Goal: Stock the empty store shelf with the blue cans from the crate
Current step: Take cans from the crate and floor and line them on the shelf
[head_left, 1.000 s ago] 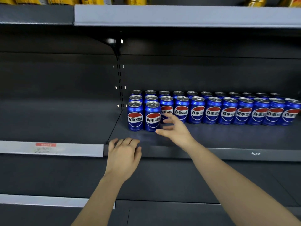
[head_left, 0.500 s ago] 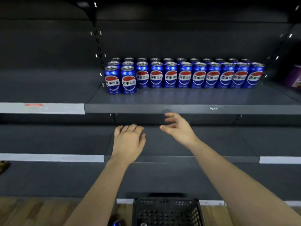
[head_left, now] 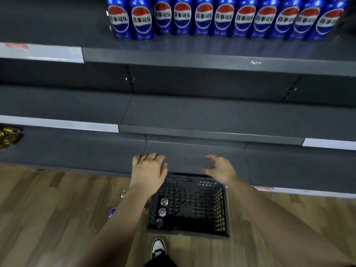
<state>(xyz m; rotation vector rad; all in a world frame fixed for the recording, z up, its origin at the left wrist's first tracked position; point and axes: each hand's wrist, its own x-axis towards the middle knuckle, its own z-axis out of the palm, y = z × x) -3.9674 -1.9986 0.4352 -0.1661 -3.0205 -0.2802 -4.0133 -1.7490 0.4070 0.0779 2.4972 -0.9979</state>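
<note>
- Wood-grain plank floor [head_left: 48, 209], light brown and matte, runs up to a dark grey metal store rack with flat, smooth boards.
- Top visible shelf [head_left: 192, 54] has a plain grey front lip; to the left, a white price strip [head_left: 48, 53] with a small red label covers the lip of the neighbouring board.
- On that shelf stand the blue cans [head_left: 223, 18], glossy cylinders with a red, white and blue round logo and white characters. They stand upright, side by side and touching, in a row across the right part of the board, the two leftmost set a little forward.
- Middle shelf [head_left: 192, 116] and bottom shelf [head_left: 77, 151] are the same grey sheet metal; at the far left edge sits something shiny and gold [head_left: 7, 135], too blurred to identify.
- Black plastic crate [head_left: 221, 205], rectangular with perforated walls, sits on the floor against the bottom shelf.
- Inside it, three cans [head_left: 162, 207] stand upright in a line along the left wall, silver tops showing.
- Left hand [head_left: 147, 172] hovers over the crate's far left corner, back up, its grip loose and holding nothing.
- Right hand [head_left: 219, 170] hovers over the far rim, its grip spread with fingers slightly hooked, also holding nothing.
- Black-and-white shoe [head_left: 158, 247] rests on the planks just beside the crate's near wall.
</note>
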